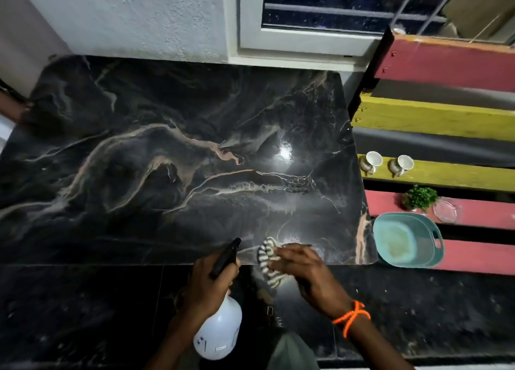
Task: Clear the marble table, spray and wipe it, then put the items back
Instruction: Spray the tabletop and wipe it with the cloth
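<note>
The dark marble table [167, 160] with pale veins fills the middle of the view, and nothing stands on its top. My left hand [209, 283] grips the neck of a white spray bottle [218, 330] with a black nozzle, held just in front of the table's near edge. My right hand [303, 269] holds a black-and-white striped cloth [267, 261] at the near edge of the table, right of centre. An orange thread is tied round my right wrist.
To the right stands a bench of red and yellow slats [446, 118]. On it are two small cups [370, 162] [401, 165], a small green plant [419, 198], a clear glass dish [446, 210] and a teal basket [407, 240]. A window is behind.
</note>
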